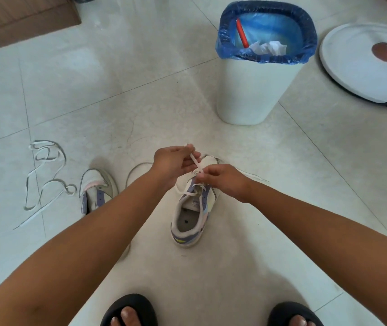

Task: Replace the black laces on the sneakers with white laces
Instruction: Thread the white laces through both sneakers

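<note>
A white sneaker with purple trim stands on the floor, heel toward me. My left hand pinches the end of a white lace and holds it up over the toe. My right hand grips the same lace lower down, at the eyelets. Part of that lace trails on the floor around the shoe. The second sneaker stands to the left, partly hidden by my left forearm, with no lace visible in it. A loose white lace lies tangled on the tiles further left.
A white waste bin with a blue liner stands beyond the shoe, to the right. A round white fan base is at the far right. Brown cardboard lies at the top left. My feet in black slippers are at the bottom.
</note>
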A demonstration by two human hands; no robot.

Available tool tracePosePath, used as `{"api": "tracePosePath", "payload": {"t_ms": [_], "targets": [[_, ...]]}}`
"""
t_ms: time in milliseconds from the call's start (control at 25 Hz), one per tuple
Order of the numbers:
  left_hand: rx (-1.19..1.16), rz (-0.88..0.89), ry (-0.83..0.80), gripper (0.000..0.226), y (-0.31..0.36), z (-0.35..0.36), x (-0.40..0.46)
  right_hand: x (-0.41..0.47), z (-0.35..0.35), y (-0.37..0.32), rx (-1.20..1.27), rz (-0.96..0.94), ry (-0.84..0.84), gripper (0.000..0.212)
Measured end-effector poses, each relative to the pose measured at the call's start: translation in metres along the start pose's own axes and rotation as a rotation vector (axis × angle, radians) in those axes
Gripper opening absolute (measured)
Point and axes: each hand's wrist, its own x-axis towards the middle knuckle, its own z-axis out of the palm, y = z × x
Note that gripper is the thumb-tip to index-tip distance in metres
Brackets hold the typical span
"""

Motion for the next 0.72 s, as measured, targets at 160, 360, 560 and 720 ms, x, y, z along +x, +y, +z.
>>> {"api": "tracePosePath", "payload": {"t_ms": [160, 360, 560, 720], "targets": [[-0.275, -0.129, 0.144, 0.018, 0.009, -0.031, 0.018, -0.013, -0.014, 0.022, 0.096, 0.091, -0.015, 0.022], [-0.454, -0.046, 0.254, 0.023, 0.043, -0.069, 0.037, -0.025, -0.021, 0.046, 0.046, 0.133, -0.02, 0.021], [-0.487, 0.097, 0.311, 0.021, 0.069, -0.1, 0.045, -0.029, -0.033, 0.053, 0.039, 0.157, -0.02, 0.021], [-0.473, 0.189, 0.286, 0.02, 0.075, -0.093, 0.031, -0.035, -0.037, 0.05, -0.043, 0.189, -0.031, 0.023]]}}
